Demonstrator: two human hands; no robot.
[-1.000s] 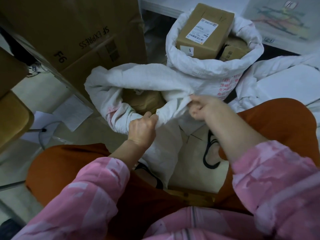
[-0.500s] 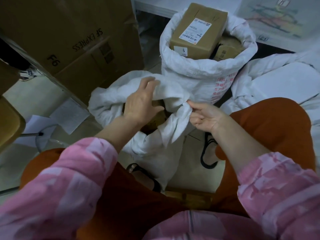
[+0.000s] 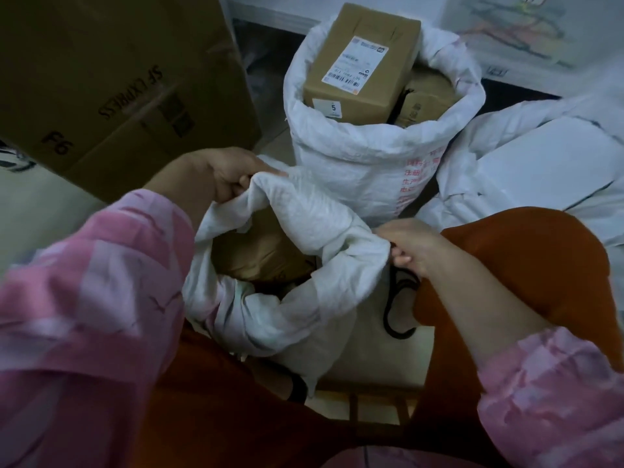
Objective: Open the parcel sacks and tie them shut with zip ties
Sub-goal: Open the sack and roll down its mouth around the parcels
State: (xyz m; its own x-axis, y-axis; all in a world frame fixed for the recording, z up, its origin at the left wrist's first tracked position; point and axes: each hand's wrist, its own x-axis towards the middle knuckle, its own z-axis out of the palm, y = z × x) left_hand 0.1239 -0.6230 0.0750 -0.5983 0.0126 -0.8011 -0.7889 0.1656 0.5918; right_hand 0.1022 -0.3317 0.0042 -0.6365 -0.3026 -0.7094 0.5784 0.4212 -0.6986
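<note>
Two hands: both mine, both on the near sack's rim, so mouth is held under control from opposite sides.
Sack: near sack [image 3: 304,231] stands on the floor between my knees, just in front of the full sack [image 3: 354,157]; brown parcel [image 3: 260,255] shows inside it.
Left hand: left hand [image 3: 223,173] at the far-left rim, fingers [image 3: 236,187] clenched round a bunch of white cloth, knuckles up, wrist reaching forward over the sack.
Right hand: right hand [image 3: 408,246] at the right rim, fingers curled, pinching the cloth edge; palm side hidden, so depth of grip I can't tell.
Why held so: I judge the two grips pull the rim apart and up, either spreading the mouth or starting to gather it into a neck; which one, can't tell.
Mouth: open, slack folds, not gathered yet.
Zip tie: none seen in either hand or on the sack; black loop [image 3: 398,298] below my right hand looks like a sandal strap, not sure.
Full sack: rim rolled down, box [image 3: 361,65] with label sticking out, not tied.
Other: big carton [image 3: 118,79] at left, more white sacks [image 3: 540,177] at right.
Progress: early, no sack tied in view.
Next: bunch the rim tight, needs one hand free for a tie.
</note>
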